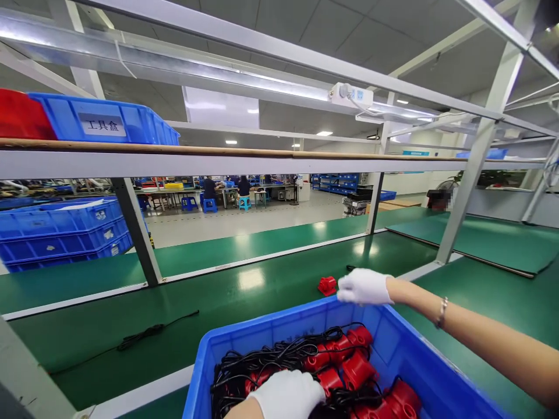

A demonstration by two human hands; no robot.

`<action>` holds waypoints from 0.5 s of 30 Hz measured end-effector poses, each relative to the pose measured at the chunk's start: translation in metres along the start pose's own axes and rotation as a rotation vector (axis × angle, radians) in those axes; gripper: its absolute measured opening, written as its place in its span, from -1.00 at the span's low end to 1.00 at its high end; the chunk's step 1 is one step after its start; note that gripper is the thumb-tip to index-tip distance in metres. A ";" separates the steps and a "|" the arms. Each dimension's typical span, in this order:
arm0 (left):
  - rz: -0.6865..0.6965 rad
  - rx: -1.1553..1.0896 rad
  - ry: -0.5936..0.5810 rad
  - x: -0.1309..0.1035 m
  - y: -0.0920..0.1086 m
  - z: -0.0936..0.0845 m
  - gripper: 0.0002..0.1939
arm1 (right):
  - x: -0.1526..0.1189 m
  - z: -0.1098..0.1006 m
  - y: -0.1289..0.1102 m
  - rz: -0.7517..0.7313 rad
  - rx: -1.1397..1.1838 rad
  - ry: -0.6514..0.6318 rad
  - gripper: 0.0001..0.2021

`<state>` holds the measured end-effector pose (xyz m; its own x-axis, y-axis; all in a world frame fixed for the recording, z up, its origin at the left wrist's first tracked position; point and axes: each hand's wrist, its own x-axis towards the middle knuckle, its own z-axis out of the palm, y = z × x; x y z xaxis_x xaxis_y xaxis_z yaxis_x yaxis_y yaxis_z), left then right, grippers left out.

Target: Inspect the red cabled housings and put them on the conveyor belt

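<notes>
A blue plastic bin [244, 326] stands in front of me, holding several red plastic fittings [358, 370] with bundled black cables [279, 352]. My left hand [288, 396], in a white glove, is down inside the bin on the cables and fittings; its fingertips are hidden. Over the bin's far rim is my white-gloved right hand [364, 286], fingers curled together. What they hold, if anything, does not show. Just left of those fingers, a single red fitting [327, 286] sits on the green tabletop [279, 294]. A short black cable end [350, 268] shows behind the right hand.
A loose black cable [144, 336] lies on the bench at left. White frame posts [138, 233] and a shelf edge [262, 163] cross ahead. Blue crates [61, 230] are stacked at left; another blue bin [105, 119] sits on the shelf. People sit far off.
</notes>
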<state>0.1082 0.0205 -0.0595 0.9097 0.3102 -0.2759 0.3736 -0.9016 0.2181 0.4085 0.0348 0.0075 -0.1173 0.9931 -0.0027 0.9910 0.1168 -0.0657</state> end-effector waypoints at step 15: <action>-0.011 -0.169 -0.033 -0.027 0.018 -0.021 -0.31 | -0.091 0.104 -0.069 -0.235 -0.362 0.145 -0.67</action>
<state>0.0938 0.0025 -0.0280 0.9000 0.3072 -0.3093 0.4112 -0.8338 0.3683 0.3438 -0.0651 -0.0911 -0.3568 0.9274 0.1123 0.9005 0.3095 0.3054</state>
